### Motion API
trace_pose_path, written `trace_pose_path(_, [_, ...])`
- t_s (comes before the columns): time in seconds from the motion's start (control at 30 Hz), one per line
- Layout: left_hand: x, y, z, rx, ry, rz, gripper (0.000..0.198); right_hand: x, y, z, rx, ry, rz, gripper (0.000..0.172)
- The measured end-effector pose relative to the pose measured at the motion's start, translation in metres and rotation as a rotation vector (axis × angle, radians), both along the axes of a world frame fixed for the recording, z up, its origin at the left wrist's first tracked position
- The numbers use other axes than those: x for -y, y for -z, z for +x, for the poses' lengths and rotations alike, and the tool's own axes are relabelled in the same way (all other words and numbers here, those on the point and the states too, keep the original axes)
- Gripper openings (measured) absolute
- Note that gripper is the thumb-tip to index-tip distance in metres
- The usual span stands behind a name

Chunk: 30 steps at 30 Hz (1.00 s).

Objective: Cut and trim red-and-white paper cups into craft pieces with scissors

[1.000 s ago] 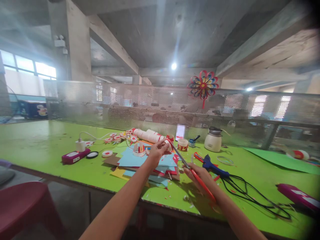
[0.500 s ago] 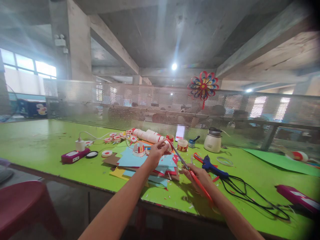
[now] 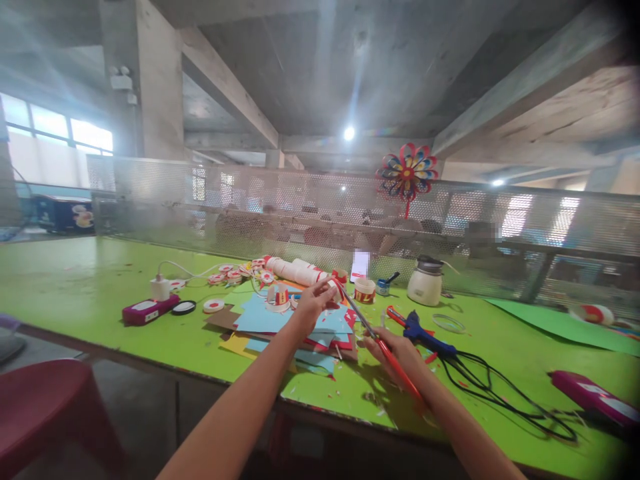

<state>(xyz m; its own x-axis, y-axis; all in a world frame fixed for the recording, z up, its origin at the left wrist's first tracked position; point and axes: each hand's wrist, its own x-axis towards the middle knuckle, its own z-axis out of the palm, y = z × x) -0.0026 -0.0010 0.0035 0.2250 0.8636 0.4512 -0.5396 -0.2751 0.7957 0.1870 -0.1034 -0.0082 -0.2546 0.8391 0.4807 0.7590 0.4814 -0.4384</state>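
My left hand (image 3: 311, 305) pinches a small red-and-white paper piece (image 3: 336, 287) above a pile of coloured paper sheets (image 3: 295, 327). My right hand (image 3: 395, 350) grips red-handled scissors (image 3: 380, 337); their blades point up and left, and the tips meet the paper piece. Both hands hover over the green table (image 3: 100, 287) near its front edge.
A blue glue gun (image 3: 425, 333) with black cables (image 3: 500, 393) lies right of my hands. A white pot (image 3: 425, 283), tape rolls, stacked paper cups (image 3: 297, 270), a charger (image 3: 160, 289) and a magenta box (image 3: 147, 310) sit around. A mesh fence with a paper pinwheel (image 3: 407, 170) backs the table.
Both hands and the scissors have held almost still; the view has only shifted slightly.
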Motion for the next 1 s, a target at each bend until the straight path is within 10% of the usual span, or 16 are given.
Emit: trace_pose_path(1.0, [-0.0027,0.0038,0.002,-0.08,-0.088,0.087,0.059,-0.0029,0.0039,-0.0005,-0.048,0.03,0.01,0.045])
